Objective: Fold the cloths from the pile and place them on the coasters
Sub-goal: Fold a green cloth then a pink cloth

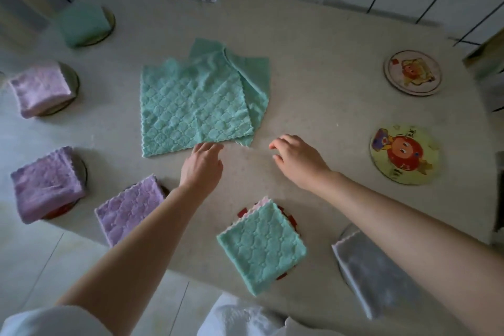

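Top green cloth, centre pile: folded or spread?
Spread. Top green cloth lies flat as a full square, scalloped edges showing; left hand at its near edge.

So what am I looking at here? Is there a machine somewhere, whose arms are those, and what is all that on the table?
There is no machine here. A person wears one camera on the head, and it looks down at their own bare arms.

The left hand is at the near edge of a green cloth spread flat on the table. It lies over a second green cloth. The right hand is beside it, fingers loose. Neither hand holds anything.

Around them, folded cloths lie on round coasters: three purple cloths at the left, two folded green ones and a grey cloth. Two picture coasters at the right are bare.
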Demonstrator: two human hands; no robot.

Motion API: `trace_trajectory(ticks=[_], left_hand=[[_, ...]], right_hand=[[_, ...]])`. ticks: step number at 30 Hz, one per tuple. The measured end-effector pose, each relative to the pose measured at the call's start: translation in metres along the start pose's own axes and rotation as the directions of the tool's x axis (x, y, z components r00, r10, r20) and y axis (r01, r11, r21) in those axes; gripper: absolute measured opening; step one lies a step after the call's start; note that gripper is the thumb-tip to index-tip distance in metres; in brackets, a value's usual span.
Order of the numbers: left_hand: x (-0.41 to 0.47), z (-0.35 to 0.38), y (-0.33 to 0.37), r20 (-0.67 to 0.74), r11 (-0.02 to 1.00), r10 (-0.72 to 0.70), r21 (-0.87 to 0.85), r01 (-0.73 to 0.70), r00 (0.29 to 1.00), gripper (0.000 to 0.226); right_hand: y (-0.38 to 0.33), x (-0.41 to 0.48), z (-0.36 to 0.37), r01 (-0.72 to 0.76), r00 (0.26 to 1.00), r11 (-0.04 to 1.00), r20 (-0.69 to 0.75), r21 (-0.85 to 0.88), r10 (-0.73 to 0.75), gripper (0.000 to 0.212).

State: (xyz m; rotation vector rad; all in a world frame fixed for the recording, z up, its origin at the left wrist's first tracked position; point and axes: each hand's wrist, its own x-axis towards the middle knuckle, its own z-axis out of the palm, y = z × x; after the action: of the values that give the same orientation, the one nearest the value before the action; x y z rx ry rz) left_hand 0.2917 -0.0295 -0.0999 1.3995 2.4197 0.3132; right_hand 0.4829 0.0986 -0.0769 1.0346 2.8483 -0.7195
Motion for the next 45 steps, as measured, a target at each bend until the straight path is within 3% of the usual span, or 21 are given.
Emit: trace_trajectory(ticks=[6,10,13,19,22,26,32,35,39,41,45], left_hand=[[0.028,0.004,-0.049,0.031,0.987,0.136,0.084,-0.138,0.990,0.056],[0.037,0.007,-0.065,-0.003,0.971,0.226,0.082,-0.225,0.974,0.055],[0.039,0.008,-0.068,-0.021,0.970,0.233,0.072,-0.231,0.972,0.051],[0.050,-0.001,-0.066,-0.092,0.961,0.272,0.081,-0.265,0.958,0.031],[0.056,-0.005,-0.069,-0.079,0.957,0.281,0.102,-0.273,0.956,0.034],[0.066,-0.016,-0.083,-0.120,0.983,0.176,0.065,-0.169,0.977,0.024],[0.086,-0.062,-0.133,-0.023,0.993,-0.104,0.049,0.105,0.994,0.021],[0.111,-0.104,-0.142,0.041,0.983,-0.185,-0.011,0.185,0.982,0.023],[0.148,-0.162,-0.117,-0.010,0.929,-0.261,-0.275,0.248,0.965,0.021],[0.161,-0.186,-0.095,-0.105,0.918,-0.247,-0.344,0.198,0.963,0.021],[0.173,-0.220,-0.042,-0.325,0.956,-0.125,-0.291,0.027,0.937,0.027]], right_hand=[[-0.031,0.071,0.022,0.098,0.994,0.993,0.049,-0.058,-0.096,0.024],[-0.037,0.098,0.034,0.165,0.984,0.963,0.098,-0.214,-0.147,0.016],[-0.035,0.106,0.041,0.184,0.982,0.941,0.094,-0.284,-0.163,0.024],[-0.041,0.119,0.031,0.206,0.978,0.949,0.031,-0.238,-0.205,0.009],[-0.048,0.122,0.016,0.196,0.977,0.972,-0.054,-0.129,-0.204,0.005],[-0.051,0.131,-0.005,0.161,0.982,0.986,-0.107,0.051,-0.154,0.007],[-0.056,0.156,-0.019,-0.062,0.974,0.920,-0.176,0.386,0.140,0.009],[-0.063,0.179,-0.040,-0.026,0.956,0.913,-0.256,0.407,0.141,0.010],[-0.072,0.208,-0.090,0.059,0.918,0.925,-0.384,0.376,0.097,0.012],[-0.071,0.214,-0.120,0.088,0.892,0.930,-0.443,0.356,0.086,0.012],[-0.057,0.208,-0.176,0.124,0.825,0.953,-0.563,0.278,0.057,0.018]])
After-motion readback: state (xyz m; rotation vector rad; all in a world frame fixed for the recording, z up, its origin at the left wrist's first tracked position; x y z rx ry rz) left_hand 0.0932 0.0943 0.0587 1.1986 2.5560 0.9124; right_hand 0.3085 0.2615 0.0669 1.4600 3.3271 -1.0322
